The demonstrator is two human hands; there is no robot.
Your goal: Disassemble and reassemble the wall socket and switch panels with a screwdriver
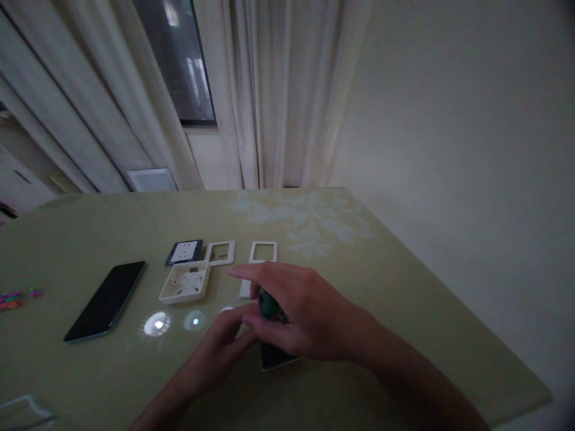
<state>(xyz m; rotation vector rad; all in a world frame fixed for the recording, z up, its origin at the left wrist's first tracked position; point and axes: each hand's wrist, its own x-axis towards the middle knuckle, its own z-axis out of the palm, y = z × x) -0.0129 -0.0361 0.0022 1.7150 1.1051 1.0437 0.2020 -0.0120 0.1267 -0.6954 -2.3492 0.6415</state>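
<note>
My right hand is curled around a green-handled tool, its index finger stretched out to the left. Just below it, my left hand reaches in with fingertips closed near the tool's tip, over a dark flat part with a white edge on the table. What the left fingers pinch is hidden. Beyond the hands lie a white back box, a dark socket module and two white frames.
A black phone lies at the left on the green tablecloth. Coloured bits sit at the far left edge. Two bright light spots show on the cloth. Curtains and a wall stand behind the table.
</note>
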